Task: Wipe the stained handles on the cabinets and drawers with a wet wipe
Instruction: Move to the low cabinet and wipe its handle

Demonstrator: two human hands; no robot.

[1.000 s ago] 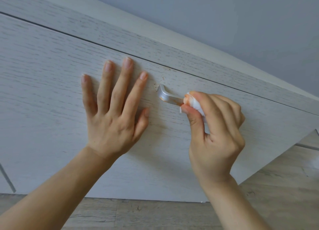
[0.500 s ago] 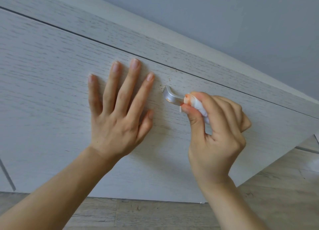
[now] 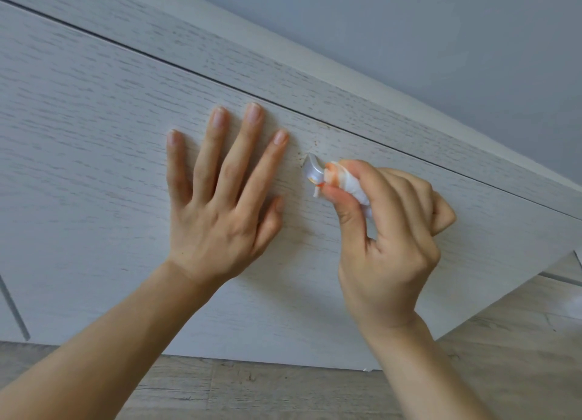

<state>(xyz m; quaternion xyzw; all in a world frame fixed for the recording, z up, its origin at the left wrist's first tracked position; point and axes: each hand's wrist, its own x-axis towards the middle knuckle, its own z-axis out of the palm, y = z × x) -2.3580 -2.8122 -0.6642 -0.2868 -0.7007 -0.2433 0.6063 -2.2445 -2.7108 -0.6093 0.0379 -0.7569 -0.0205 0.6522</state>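
Your right hand [image 3: 390, 246] pinches the orange-stained wet wipe [image 3: 341, 180] onto the handle [image 3: 312, 169], at 3 o'clock of your left hand [image 3: 220, 192] spread flat on the drawer front [image 3: 94, 136]; orange residue remains, so wiping isn't finished.

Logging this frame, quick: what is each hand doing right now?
Left hand: open, fingers straight, flat on the drawer front.
Right hand: closed, pinching the wet wipe against the handle.
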